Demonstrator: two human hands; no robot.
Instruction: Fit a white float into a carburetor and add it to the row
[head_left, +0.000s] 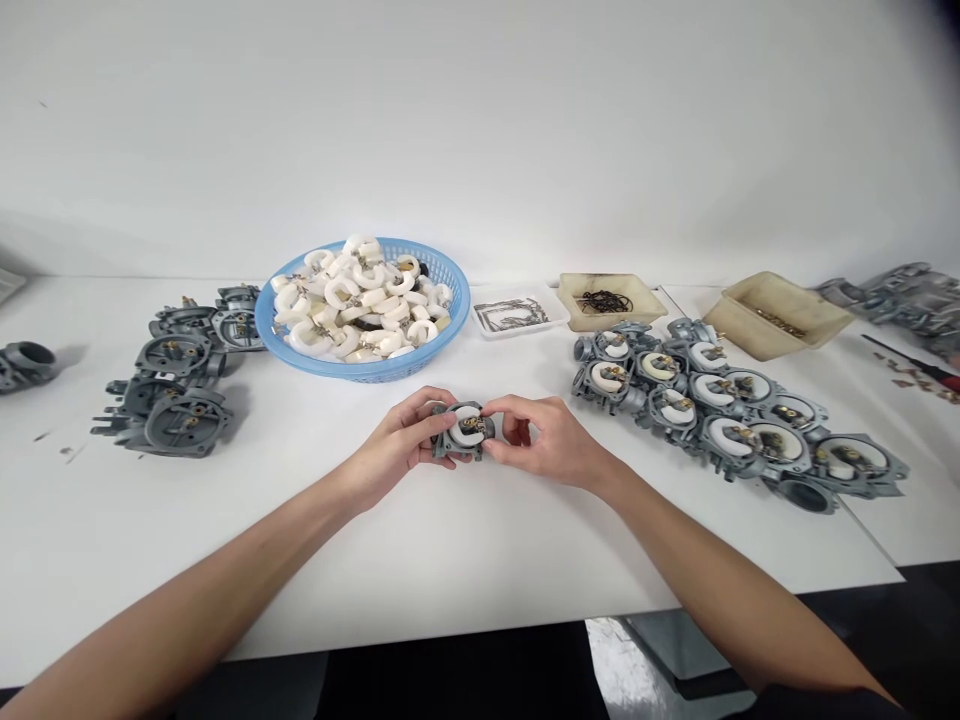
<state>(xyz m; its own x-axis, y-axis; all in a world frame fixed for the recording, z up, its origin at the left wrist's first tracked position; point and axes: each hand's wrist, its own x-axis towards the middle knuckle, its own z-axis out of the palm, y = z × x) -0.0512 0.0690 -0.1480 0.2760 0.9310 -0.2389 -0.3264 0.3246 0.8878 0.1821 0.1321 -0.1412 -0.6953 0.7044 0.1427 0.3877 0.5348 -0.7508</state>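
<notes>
The metal body (448, 449) is located just above the white table (420, 560), between the two hands and in front of the blue basket (360, 371); whether its underside contacts the table cannot be determined. The left hand (397, 438) is closed around the left end of the body, thumb at the upper rim, remaining fingers partly concealed behind and beneath. The right hand (551, 440) has index finger and thumb slightly parted at the right end, tips against the body; whether they grip it or a small part cannot be determined. A white C-shaped float (458, 430) is seated in the body; the small fittings within its opening are too fine to identify. Inside the basket, heaped floats (360, 300) conceal one another. The basket rim overlaps the rear of the left-hand group of bodies (184, 425). In the right-hand group (731, 437), overlap prevents a reliable count. The contents of the rear-right beige tray (750, 335) are partly hidden by its front wall. The red-handled tool (943, 378) is cut off at the right edge.
</notes>
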